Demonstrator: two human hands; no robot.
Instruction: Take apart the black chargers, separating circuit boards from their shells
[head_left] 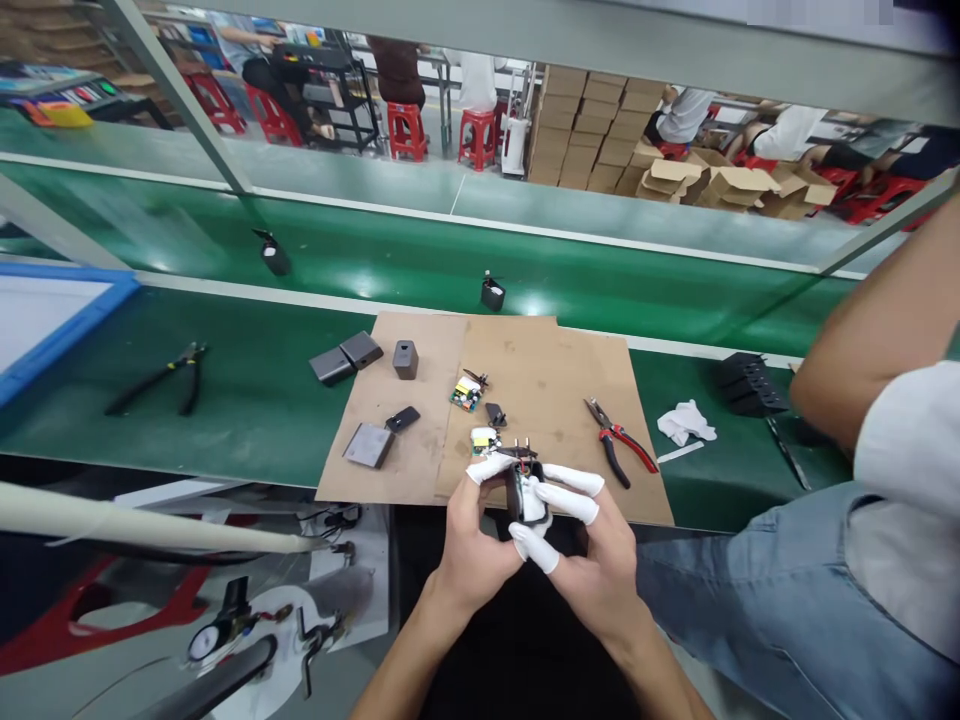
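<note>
Between my two hands is a small black charger housing (516, 497), its open side showing white and coloured parts within. My left hand (474, 540) is closed around its left side, a white finger cot on a fingertip. From the right, my right hand (596, 550), with white cots on several fingers, grips the housing and presses on the white part inside. Just beyond my fingers, a circuit board (484, 438) is partly hidden. Another circuit board (467, 393) with yellow and white components lies farther back, near a small black plug piece (496, 414).
Cardboard (540, 350) covers the bench, holding grey housings (367, 446) and red-handled pliers (621, 440). Black-handled cutters (161, 382) lie left; crumpled white cloth (686, 423) lies right. Black adapters (493, 292) sit on the green belt (405, 265). A person's arm (874, 310) is close by on the right.
</note>
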